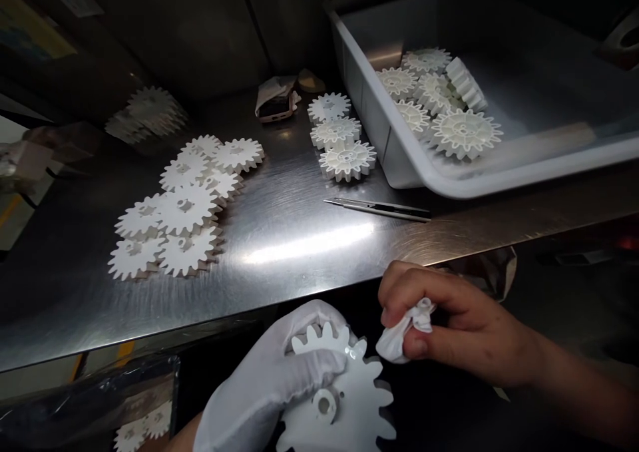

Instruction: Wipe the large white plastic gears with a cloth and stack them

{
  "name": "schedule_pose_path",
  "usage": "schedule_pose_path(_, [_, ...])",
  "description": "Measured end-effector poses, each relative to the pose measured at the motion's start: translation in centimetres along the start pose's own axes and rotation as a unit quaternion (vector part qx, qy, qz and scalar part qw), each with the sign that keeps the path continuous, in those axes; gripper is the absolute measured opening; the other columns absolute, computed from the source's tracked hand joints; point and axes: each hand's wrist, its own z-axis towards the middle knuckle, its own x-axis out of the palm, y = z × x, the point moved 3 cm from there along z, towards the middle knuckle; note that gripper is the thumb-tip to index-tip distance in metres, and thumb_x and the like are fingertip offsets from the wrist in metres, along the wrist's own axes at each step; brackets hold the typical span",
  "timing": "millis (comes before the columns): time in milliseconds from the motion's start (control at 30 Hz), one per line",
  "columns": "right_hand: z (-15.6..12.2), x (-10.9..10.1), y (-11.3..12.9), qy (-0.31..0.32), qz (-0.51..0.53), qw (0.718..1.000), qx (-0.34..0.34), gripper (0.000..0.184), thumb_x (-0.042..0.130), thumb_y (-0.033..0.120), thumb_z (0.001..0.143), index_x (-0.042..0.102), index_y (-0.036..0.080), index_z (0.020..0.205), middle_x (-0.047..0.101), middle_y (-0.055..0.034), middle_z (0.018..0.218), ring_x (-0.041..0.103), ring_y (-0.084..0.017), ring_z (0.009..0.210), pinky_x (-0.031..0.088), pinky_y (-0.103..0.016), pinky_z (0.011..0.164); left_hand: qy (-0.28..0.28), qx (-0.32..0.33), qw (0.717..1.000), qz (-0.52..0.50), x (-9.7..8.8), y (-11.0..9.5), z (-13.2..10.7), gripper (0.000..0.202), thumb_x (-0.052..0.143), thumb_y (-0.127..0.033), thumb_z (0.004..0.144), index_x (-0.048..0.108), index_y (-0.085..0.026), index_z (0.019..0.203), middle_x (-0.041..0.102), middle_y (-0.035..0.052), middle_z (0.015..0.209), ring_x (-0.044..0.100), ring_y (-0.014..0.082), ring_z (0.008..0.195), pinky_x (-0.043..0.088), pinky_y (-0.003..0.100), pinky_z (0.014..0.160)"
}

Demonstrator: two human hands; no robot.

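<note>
My left hand [269,372], in a white glove, grips a large white plastic gear [352,399] in front of the table edge. Its thumb lies across the gear's flat face, above the raised hub with a hole. Bare and closed, my right hand [449,325] pinches a crumpled white cloth [399,335] just right of the gear's teeth. The cloth and the gear look slightly apart. The lower part of the gear runs out of the frame.
Stacked white gears [184,206] stand on the steel table [279,259] at left, with a smaller stack [344,159] beside a grey bin [399,146] holding several gears. A utility knife [379,209] lies in front. More gears [144,425] show in a bag [90,405] at lower left.
</note>
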Motion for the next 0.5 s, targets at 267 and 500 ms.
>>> schedule_pose_path(267, [1.6, 1.1, 0.7, 0.046, -0.001, 0.998, -0.052, 0.011, 0.066, 0.014, 0.084, 0.062, 0.017, 0.094, 0.056, -0.0017, 0.086, 0.056, -0.012, 0.079, 0.047, -0.026, 0.071, -0.003, 0.008, 1.000, 0.019, 0.3, -0.2, 0.1, 0.008, 0.063, -0.019, 0.081, 0.056, -0.014, 0.083, 0.052, -0.0021, 0.074, 0.044, 0.0122, 0.069, 0.038, 0.021, 0.060])
schedule_pose_path(500, [0.5, -0.4, 0.0, -0.015, -0.095, 0.993, 0.066, 0.010, 0.057, 0.018, 0.090, 0.058, 0.025, 0.098, 0.054, -0.0004, 0.091, 0.055, -0.014, 0.083, 0.042, -0.027, 0.073, -0.083, 0.031, 0.993, -0.080, -0.5, 0.9, -1.2, 0.021, 0.061, -0.036, 0.085, 0.053, -0.017, 0.092, 0.052, 0.0005, 0.079, 0.048, 0.0146, 0.072, 0.042, 0.026, 0.065])
